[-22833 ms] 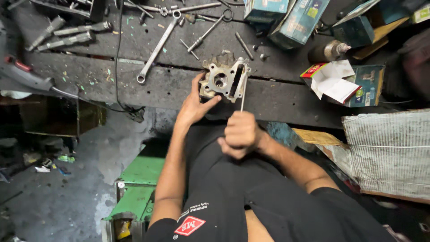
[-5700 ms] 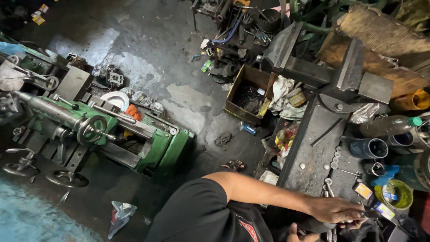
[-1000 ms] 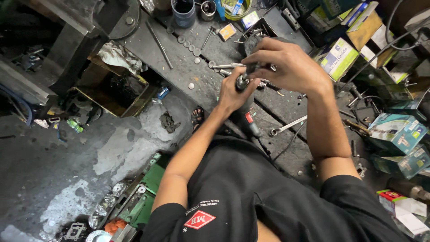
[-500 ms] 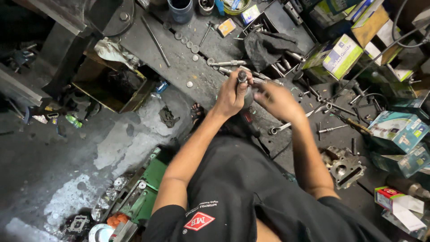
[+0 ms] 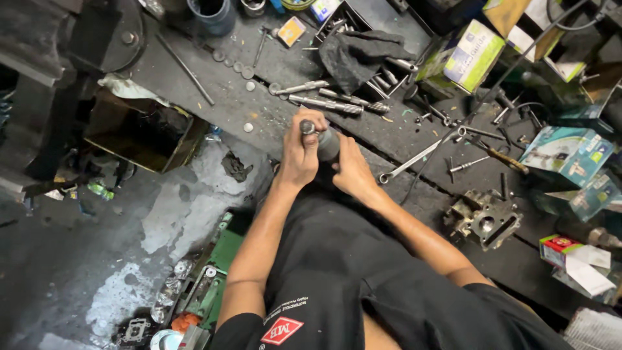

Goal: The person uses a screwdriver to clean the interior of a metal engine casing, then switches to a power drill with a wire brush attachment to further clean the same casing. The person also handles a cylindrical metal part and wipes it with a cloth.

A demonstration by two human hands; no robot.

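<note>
The surface (image 5: 259, 104) is a dark, oily metal bench running aslant from upper left to lower right; its near edge passes just under the two hands, and beyond that edge the stained concrete floor (image 5: 129, 240) drops away to the left, which is the widest open room in view; on the bench itself, bare metal lies mostly up and to the left of the hands, while the right half is crowded.

The left hand (image 5: 301, 152) is wrapped shut around a short grey metal cylinder (image 5: 326, 144), smooth and dull, with a rounded steel end (image 5: 307, 126) poking out above the fingers; the right hand (image 5: 352, 167) curls against the cylinder's other side, fingers bent and touching it, though how firmly it grips I cannot tell; the piece sits at the bench's near edge, its long axis pointing away from the person, up toward the far side.

Just beyond the hands lie ribbed steel rods (image 5: 327, 104); a crumpled black rag (image 5: 359, 55) rests further back; a long spanner (image 5: 418, 157) lies slantwise to the right, near the right hand; a rough cast aluminium housing (image 5: 484, 220) sits well apart at lower right, with cardboard boxes (image 5: 463, 52) past it.
</note>
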